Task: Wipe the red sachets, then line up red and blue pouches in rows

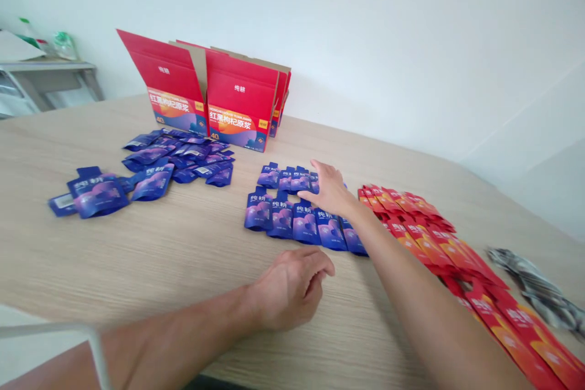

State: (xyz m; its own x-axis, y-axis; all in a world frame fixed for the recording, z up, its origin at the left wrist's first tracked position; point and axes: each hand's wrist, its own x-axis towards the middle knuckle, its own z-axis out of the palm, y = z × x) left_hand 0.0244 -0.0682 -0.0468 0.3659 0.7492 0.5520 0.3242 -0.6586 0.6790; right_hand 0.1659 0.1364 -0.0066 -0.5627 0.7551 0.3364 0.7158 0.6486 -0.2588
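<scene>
Two rows of blue pouches [305,223] lie on the table in front of me, overlapping side by side with their printed faces up. My right hand [329,190] is over the right part of the back row, thumb and fingers apart, hiding some pouches there. Whether its fingertips touch a pouch, I cannot tell. Nearer to me, my left hand [292,286] rests by the table just below the front row, fingers curled in, with nothing visible in it. A loose heap of blue pouches [183,155] spreads to the left, with a few more [99,195] beside it.
Red cartons with raised flaps [237,125] stand at the back by the wall. Overlapping rows of red pouches [439,247] cover the right side, partly behind my right forearm. Past them lies a crumpled striped item [532,283]. A side table [50,67] stands far left.
</scene>
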